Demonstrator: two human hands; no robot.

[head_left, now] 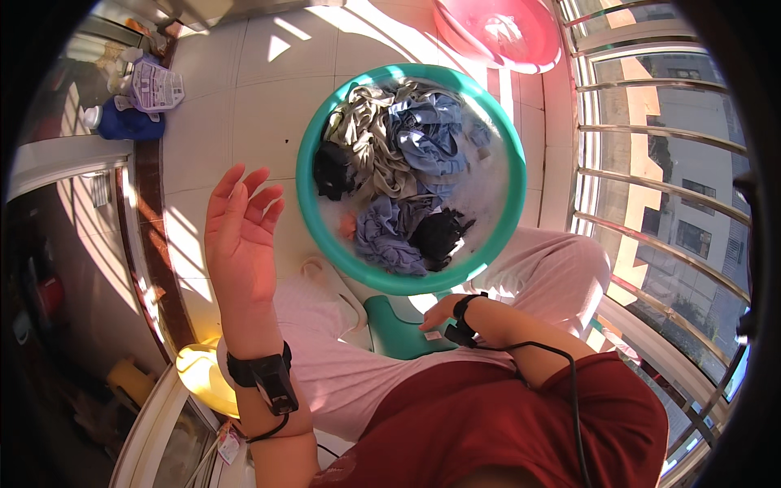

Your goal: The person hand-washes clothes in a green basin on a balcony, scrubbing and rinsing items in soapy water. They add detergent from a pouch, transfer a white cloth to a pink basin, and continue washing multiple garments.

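My left hand (pixel 244 236) is raised left of the basin, its fingers apart and slightly bent, holding nothing. A round green basin (pixel 307 213) stands in front of me with foamy water in it. Soaking there are a beige-grey garment (pixel 368 130), blue cloth (pixel 429 134), a blue-purple cloth (pixel 387 236) and black pieces, one at the left (pixel 332 171) and one at the near right (pixel 439 236). Between my legs is a green plastic board (pixel 399 329) with a small white label. My right hand (pixel 442 311) grips its right edge, the fingers partly hidden.
A pink basin (pixel 521 41) sits at the far right on the tiled floor. Blue (pixel 130 120) and lilac (pixel 156 85) bottles stand at the far left. A yellow basin (pixel 203 378) is beside my left leg. Metal window bars (pixel 663 187) run along the right.
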